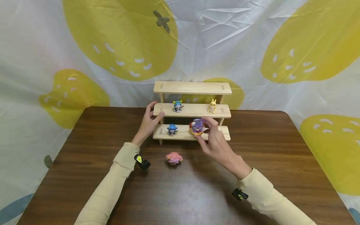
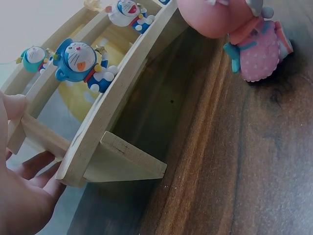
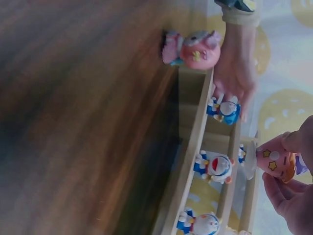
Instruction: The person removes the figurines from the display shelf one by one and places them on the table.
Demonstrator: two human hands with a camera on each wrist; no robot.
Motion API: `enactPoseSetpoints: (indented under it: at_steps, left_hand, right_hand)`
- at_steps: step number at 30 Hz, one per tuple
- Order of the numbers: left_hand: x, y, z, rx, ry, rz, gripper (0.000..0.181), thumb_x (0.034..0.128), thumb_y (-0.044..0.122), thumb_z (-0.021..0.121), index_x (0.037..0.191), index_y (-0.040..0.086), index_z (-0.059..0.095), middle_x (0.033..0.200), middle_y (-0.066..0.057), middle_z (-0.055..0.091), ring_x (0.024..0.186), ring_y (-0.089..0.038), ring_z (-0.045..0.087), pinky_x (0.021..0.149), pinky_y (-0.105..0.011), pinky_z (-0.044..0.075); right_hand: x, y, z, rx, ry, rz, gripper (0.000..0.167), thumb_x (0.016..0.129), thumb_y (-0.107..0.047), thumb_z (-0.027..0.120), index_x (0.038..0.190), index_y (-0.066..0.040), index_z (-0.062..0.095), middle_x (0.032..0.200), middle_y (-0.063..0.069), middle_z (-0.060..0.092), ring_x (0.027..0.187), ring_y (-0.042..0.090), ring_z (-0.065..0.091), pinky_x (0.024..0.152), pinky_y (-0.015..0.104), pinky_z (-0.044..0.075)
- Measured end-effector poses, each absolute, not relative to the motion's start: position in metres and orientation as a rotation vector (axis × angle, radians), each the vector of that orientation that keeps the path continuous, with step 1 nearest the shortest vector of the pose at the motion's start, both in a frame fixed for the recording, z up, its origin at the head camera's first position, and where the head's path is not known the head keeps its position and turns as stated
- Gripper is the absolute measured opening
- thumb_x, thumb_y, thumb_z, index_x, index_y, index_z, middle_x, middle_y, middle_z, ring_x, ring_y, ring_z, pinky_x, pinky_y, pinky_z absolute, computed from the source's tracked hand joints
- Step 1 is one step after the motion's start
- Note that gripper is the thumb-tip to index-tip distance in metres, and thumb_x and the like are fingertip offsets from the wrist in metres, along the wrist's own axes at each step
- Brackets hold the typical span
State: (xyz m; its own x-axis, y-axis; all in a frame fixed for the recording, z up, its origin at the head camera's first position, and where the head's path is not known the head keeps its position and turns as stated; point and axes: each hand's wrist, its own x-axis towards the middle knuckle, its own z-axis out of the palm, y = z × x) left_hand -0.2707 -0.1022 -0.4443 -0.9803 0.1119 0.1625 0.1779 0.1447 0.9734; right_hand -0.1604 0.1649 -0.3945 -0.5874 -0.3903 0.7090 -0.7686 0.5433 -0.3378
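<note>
My right hand (image 1: 216,140) pinches a figurine with a purple eared top (image 1: 197,125) in front of the lowest shelf. In the right wrist view its pink, star-marked cup (image 3: 274,156) and pale base show. At the left end of the three-tier wooden display stand (image 1: 192,88), my left hand (image 1: 149,123) grips the middle board, thumb in front and fingers behind. A blue-hatted figurine (image 1: 172,129) sits on the lowest board. A teal-hatted figurine (image 1: 177,106) and a yellow long-eared one (image 1: 212,106) sit on the middle board.
A pink figurine (image 1: 174,158) lies on the brown table (image 1: 180,193) before the stand. Two more figurines, one with an open red mouth (image 3: 219,167), are on the lowest board, hidden by my right hand in the head view. A lemon-patterned cloth (image 1: 213,37) hangs behind.
</note>
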Motion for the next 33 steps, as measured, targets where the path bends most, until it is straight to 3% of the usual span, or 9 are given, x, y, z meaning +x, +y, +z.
enactPoseSetpoints:
  at_steps: [5, 10, 18, 29, 33]
  left_hand:
    - [-0.272, -0.099, -0.443, -0.285, -2.356, -2.003, 0.065, 0.1034, 0.015, 0.058, 0.159, 0.009, 0.025, 0.129, -0.035, 0.059, 0.114, -0.04, 0.061, 0.091, -0.034, 0.049]
    - [-0.273, -0.099, -0.441, -0.28, -2.377, -2.024, 0.067, 0.1034, 0.011, 0.057, 0.16, 0.005, 0.022, 0.129, -0.038, 0.057, 0.116, -0.047, 0.059, 0.096, -0.046, 0.049]
    - [-0.27, -0.102, -0.442, -0.278, -2.355, -2.001, 0.065, 0.1037, 0.014, 0.058, 0.159, 0.008, 0.024, 0.127, -0.036, 0.059, 0.115, -0.044, 0.06, 0.088, -0.029, 0.049]
    - [-0.268, -0.103, -0.445, -0.282, -2.332, -2.011, 0.064, 0.1035, 0.015, 0.059, 0.158, 0.011, 0.026, 0.125, -0.035, 0.06, 0.114, -0.045, 0.061, 0.095, -0.044, 0.049]
    - [-0.268, -0.102, -0.444, -0.291, -2.33, -2.007, 0.064, 0.1034, 0.015, 0.059, 0.159, 0.01, 0.026, 0.125, -0.035, 0.06, 0.113, -0.045, 0.062, 0.093, -0.041, 0.049]
  right_hand:
    - [-0.151, 0.171, -0.405, 0.93, -2.214, 0.853, 0.07, 0.082, 0.007, 0.078, 0.132, 0.01, 0.03, 0.11, 0.025, 0.063, 0.1, 0.034, 0.068, 0.082, 0.042, 0.057]
    - [-0.143, 0.174, -0.415, 0.947, -2.203, 0.852, 0.068, 0.079, 0.01, 0.078, 0.13, 0.011, 0.032, 0.113, 0.024, 0.061, 0.098, 0.033, 0.068, 0.077, 0.038, 0.058]
    - [-0.137, 0.175, -0.427, 0.989, -2.215, 0.881, 0.067, 0.078, 0.011, 0.079, 0.127, 0.01, 0.032, 0.11, 0.022, 0.062, 0.097, 0.032, 0.069, 0.08, 0.038, 0.058]
    - [-0.127, 0.174, -0.45, 0.986, -2.328, 0.959, 0.069, 0.079, 0.004, 0.082, 0.129, 0.006, 0.033, 0.104, 0.018, 0.067, 0.09, 0.027, 0.071, 0.077, 0.028, 0.06]
    - [-0.124, 0.173, -0.453, 0.972, -2.366, 0.974, 0.069, 0.08, 0.003, 0.082, 0.129, 0.005, 0.033, 0.105, 0.02, 0.067, 0.089, 0.029, 0.071, 0.076, 0.029, 0.06]
